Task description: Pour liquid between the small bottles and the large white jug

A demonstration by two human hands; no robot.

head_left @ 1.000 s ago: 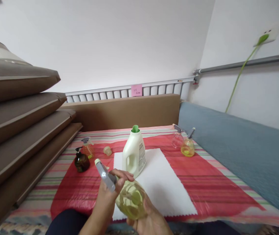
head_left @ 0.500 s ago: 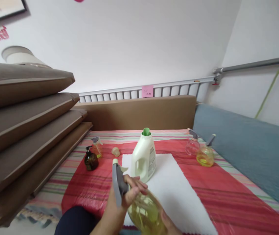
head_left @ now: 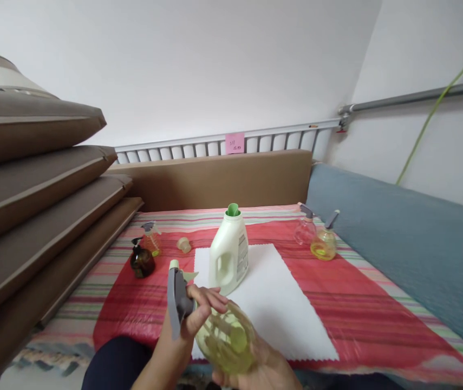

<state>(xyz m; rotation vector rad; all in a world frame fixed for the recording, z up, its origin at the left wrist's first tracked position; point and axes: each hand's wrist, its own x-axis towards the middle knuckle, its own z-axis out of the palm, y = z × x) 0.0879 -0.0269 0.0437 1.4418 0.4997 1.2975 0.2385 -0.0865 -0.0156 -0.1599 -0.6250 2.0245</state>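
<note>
A clear spray bottle (head_left: pixel 231 336) with yellowish liquid and a grey trigger head (head_left: pixel 179 300) lies tilted in my hands, its head pointing left. My left hand (head_left: pixel 202 309) wraps round its neck just below the trigger. Under and around the base end, my right hand (head_left: pixel 263 363) supports the bottle. Just beyond stands a white detergent jug (head_left: pixel 229 254), upright and uncapped, with a green piece (head_left: pixel 233 209) in its mouth. The jug rests on a white scalloped-edge mat (head_left: pixel 284 292).
At left stand a dark pump bottle (head_left: pixel 142 262), a small spray bottle (head_left: pixel 152 241) and a pale cap (head_left: pixel 183 245). Two spray bottles, one pink-tinted (head_left: pixel 305 233) and one with yellow liquid (head_left: pixel 324 245), stand at right. Stacked brown cushions (head_left: pixel 40 184) rise on the left.
The spray bottle has shifted left and slightly up with both hands, and more of my right hand shows under it. The whole view has moved a little.
</note>
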